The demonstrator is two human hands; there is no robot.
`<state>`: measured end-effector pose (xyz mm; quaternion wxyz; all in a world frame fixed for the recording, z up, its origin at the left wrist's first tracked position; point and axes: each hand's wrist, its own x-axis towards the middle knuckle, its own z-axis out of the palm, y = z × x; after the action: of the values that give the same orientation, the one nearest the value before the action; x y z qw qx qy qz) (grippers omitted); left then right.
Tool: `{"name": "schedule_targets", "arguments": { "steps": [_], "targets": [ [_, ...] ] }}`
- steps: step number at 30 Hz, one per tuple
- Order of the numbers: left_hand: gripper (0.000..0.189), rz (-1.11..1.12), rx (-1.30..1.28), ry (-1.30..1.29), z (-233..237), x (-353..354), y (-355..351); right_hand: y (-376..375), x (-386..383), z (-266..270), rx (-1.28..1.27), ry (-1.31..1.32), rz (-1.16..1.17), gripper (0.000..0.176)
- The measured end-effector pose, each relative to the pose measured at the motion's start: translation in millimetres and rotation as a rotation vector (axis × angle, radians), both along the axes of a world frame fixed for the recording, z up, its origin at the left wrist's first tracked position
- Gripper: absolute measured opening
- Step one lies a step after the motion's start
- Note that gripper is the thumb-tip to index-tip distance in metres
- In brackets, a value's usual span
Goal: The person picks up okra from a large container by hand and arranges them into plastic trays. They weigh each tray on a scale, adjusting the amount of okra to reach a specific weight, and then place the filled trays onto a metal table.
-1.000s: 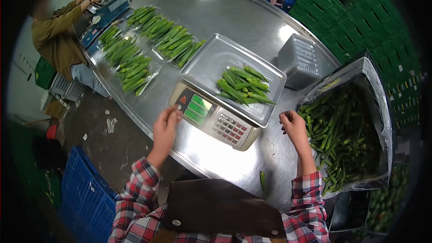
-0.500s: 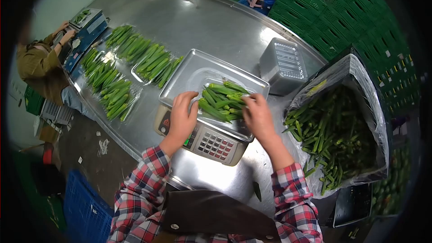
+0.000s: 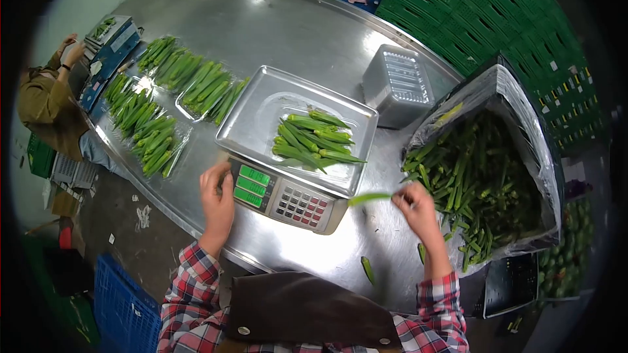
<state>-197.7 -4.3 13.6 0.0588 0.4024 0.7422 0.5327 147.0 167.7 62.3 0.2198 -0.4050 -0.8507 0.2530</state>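
One steel table (image 3: 314, 33) holds the digital scale (image 3: 301, 206), its pan (image 3: 252, 121) bearing an okra pile (image 3: 314, 138). Left hand (image 3: 217, 206), seemingly empty, curls loosely at the scale's left end; right hand (image 3: 418, 209) pinches one okra pod (image 3: 369, 198) by its right end, best held lightly.

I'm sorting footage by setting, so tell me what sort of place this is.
Probably a produce packing room: a digital scale bears a pile of okra, okra rows are laid out on the metal table, and green crates are stacked beyond it.
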Motion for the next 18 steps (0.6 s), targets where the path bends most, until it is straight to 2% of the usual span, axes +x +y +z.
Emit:
{"name": "schedule_targets", "arguments": {
  "steps": [2,4,7,11,13,15,18],
  "targets": [
    [0.018,-0.022,-0.019,-0.006,-3.6,3.6,-3.6,-35.7,31.9,-28.6,-0.226,-0.027,-0.011,0.010],
    [0.018,-0.031,-0.021,-0.031,-5.1,6.8,-4.4,-71.0,56.7,-79.5,-0.344,-0.091,-0.110,0.011],
    [0.018,-0.019,-0.013,-0.079,-6.9,8.5,-9.4,-100.0,41.5,-71.2,-0.402,-0.148,0.010,0.013],
    [0.020,-0.006,0.031,-0.151,-12.3,-2.2,-15.7,-77.1,24.9,-55.7,-0.232,0.006,-0.190,0.017],
    [0.021,-0.011,0.047,-0.198,-6.9,-4.3,-13.7,-51.9,13.1,-52.1,-0.086,0.005,-0.213,0.016],
    [0.022,-0.014,0.033,-0.214,7.9,-8.3,-14.6,-34.5,-9.2,-32.5,-0.097,0.038,-0.206,0.016],
    [0.023,0.024,0.052,-0.069,9.8,-23.0,-14.4,-15.2,-38.7,-13.1,-0.045,0.080,-0.143,0.018]
  ]
}}
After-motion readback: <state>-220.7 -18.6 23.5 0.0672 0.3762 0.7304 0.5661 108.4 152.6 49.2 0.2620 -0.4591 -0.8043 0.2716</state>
